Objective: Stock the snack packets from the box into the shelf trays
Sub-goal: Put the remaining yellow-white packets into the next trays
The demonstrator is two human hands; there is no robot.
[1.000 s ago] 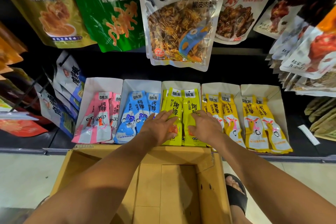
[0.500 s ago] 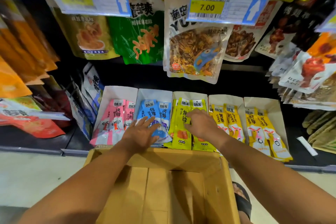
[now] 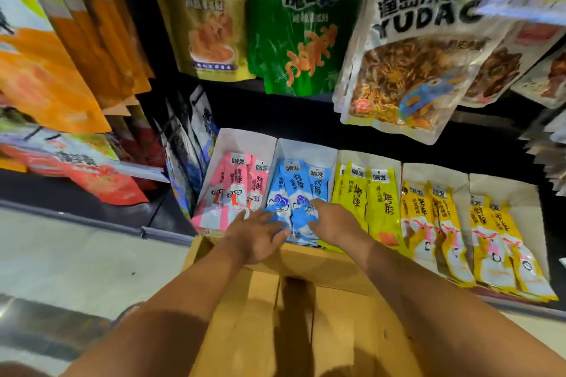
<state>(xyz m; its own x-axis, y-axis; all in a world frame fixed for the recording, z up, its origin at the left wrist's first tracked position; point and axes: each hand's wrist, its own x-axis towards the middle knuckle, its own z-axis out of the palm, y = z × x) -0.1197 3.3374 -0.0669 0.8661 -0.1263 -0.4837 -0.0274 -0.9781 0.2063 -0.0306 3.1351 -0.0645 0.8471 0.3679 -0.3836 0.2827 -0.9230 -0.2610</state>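
Head view: left hand, fingers spread flat, and right hand, fingers straight and together, press blue snack packets in white shelf tray behind cardboard box.

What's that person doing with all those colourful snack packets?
A person is filling a shop shelf with snacks. The left hand and the right hand both rest flat on the blue packets in their tray, seemingly straightening them. Pink packets lie in the next tray on one side, yellow packets on the other. The cardboard box below looks empty where it shows.
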